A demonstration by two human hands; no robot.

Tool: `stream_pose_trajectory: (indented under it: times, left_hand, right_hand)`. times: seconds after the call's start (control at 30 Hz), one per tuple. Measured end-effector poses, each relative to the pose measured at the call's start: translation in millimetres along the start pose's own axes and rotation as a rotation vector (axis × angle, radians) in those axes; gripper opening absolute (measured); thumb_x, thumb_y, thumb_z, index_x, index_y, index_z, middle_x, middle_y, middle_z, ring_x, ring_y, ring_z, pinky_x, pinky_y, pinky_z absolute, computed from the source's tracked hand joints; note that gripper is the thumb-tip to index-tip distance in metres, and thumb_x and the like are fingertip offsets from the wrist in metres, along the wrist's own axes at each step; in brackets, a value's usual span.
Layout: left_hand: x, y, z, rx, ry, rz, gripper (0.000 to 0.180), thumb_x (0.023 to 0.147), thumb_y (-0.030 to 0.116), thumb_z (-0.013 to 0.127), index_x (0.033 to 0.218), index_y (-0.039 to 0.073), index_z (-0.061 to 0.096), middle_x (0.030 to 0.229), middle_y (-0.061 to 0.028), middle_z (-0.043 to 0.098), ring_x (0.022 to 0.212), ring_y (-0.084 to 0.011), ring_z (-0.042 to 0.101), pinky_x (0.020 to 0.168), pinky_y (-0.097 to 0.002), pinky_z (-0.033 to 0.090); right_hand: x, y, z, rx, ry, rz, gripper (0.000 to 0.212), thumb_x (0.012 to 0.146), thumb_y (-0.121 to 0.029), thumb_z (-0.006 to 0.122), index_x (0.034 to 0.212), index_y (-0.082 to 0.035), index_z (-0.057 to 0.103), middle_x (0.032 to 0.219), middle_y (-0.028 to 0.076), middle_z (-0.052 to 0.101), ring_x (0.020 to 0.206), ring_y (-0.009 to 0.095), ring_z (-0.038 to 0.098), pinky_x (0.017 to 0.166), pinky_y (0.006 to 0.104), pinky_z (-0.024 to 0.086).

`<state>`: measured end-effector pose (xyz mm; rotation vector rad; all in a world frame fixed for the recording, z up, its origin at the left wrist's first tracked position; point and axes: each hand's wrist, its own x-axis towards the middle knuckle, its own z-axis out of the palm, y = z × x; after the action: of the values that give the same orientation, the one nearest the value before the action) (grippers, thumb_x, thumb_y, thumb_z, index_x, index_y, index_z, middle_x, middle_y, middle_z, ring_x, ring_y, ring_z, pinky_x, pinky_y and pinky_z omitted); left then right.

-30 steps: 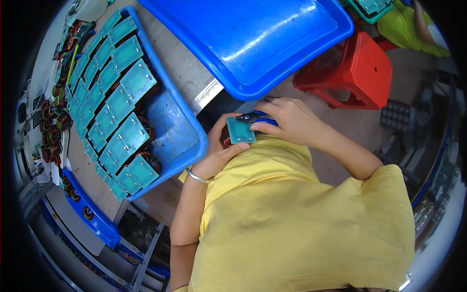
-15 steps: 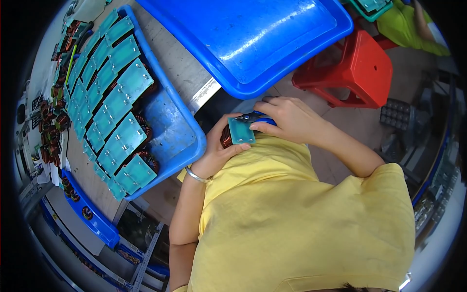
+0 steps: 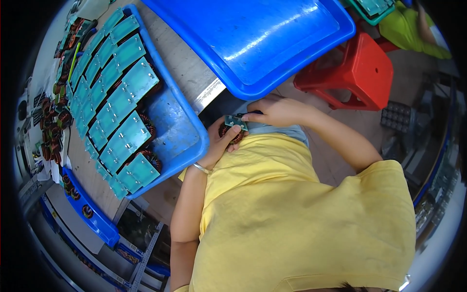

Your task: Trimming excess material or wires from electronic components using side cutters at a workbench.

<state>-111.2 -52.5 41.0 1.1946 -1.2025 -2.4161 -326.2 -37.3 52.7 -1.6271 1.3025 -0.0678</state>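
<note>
My left hand (image 3: 214, 146) grips a small green circuit board (image 3: 235, 121) with a copper-wound coil (image 3: 232, 135) beneath it, its thumb lying across the board's face. The board is tilted, and its edge and the coil show toward me. Curled at the board's far right corner is my right hand (image 3: 277, 111), closed around small pliers (image 3: 257, 112). Only a dark bit of the pliers shows; the fingers hide their handles, and I cannot tell whether the jaws touch the board.
To the left, a blue tray (image 3: 177, 121) holds rows of similar boards, coils underneath. Another blue tray (image 3: 272, 44) lies ahead. A red stool (image 3: 362, 73) stands at the right. Loose coils (image 3: 51, 129) are heaped at far left. Part of another person (image 3: 413, 29) shows at top right.
The board has tipped from facing up to a steep tilt, exposing the coil. My left thumb has moved onto its face. The pliers' blue handles have gone out of sight under my right hand.
</note>
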Motion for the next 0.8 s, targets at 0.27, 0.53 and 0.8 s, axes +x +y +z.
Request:
stream_pose_trajectory:
  times: [0.27,0.53,0.8]
  left_hand:
    - [-5,-1,-5,-0.001,0.192,0.014,0.042,0.076,0.026,0.073,0.106,0.003,0.054,0.082,-0.0036,0.059,0.061,-0.0063,0.051,0.052,-0.0180,0.041]
    - [-8,7,6,0.123,0.268,0.196,0.051,0.069,0.019,0.079,0.112,0.007,0.054,0.094,-0.0023,0.057,0.086,-0.0104,0.054,0.080,-0.0241,0.044]
    - [-8,10,7,0.172,0.227,0.273,0.050,0.067,0.015,0.079,0.110,0.008,0.054,0.096,-0.0026,0.056,0.087,-0.0104,0.054,0.080,-0.0242,0.045]
  right_hand:
    - [-31,-20,3,-0.078,0.292,-0.126,0.041,0.084,-0.042,0.055,0.097,-0.003,0.057,0.084,0.015,0.059,0.078,0.035,0.057,0.068,0.0405,0.046]
    - [-42,-25,11,-0.214,0.395,-0.156,0.042,0.083,-0.046,0.054,0.093,-0.006,0.056,0.079,0.012,0.059,0.075,0.031,0.060,0.067,0.0404,0.048]
    - [-46,-27,8,-0.247,0.396,-0.186,0.039,0.082,-0.044,0.056,0.092,-0.006,0.056,0.079,0.011,0.058,0.075,0.030,0.059,0.068,0.0395,0.047]
